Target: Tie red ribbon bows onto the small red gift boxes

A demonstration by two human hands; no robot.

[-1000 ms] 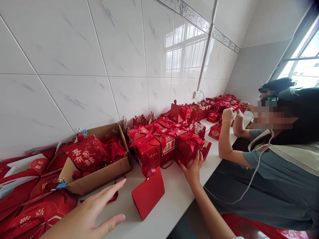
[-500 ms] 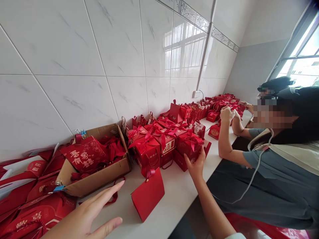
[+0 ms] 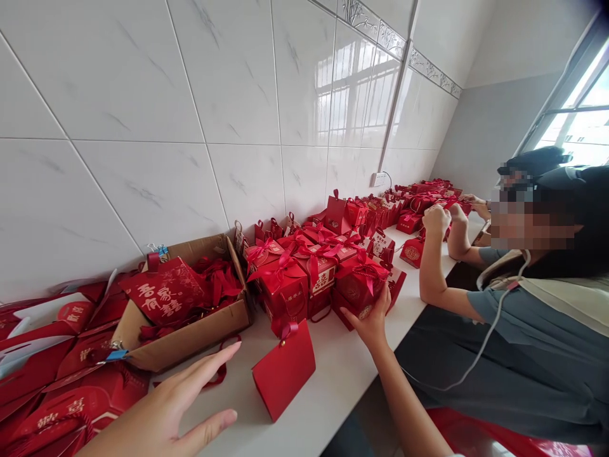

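At the lower left, my left hand (image 3: pixel 176 403) hovers above the table with its fingers stretched and thumb apart, holding nothing. My right hand (image 3: pixel 373 324) grips a red gift box (image 3: pixel 354 287) with a ribbon bow on top, thumb on the front and fingers round the right side. That box stands at the front right of a cluster of similar bowed boxes (image 3: pixel 281 298). Between my hands a plain red gift bag (image 3: pixel 285 371) with a ribbon handle stands on the white table (image 3: pixel 328 368).
Left of the cluster is an open cardboard box (image 3: pixel 190 336) holding red ribbons and a printed red piece. Flat red packaging (image 3: pixel 61 406) lies stacked at far left. On the right a co-worker (image 3: pixel 528 330) handles red boxes; another person's hands show beyond. A tiled wall (image 3: pixel 143 95) runs behind.
The right hand's thumb has moved a little left and the held box has shifted slightly up and back. The view has drifted slightly; my left hand stays stretched out.
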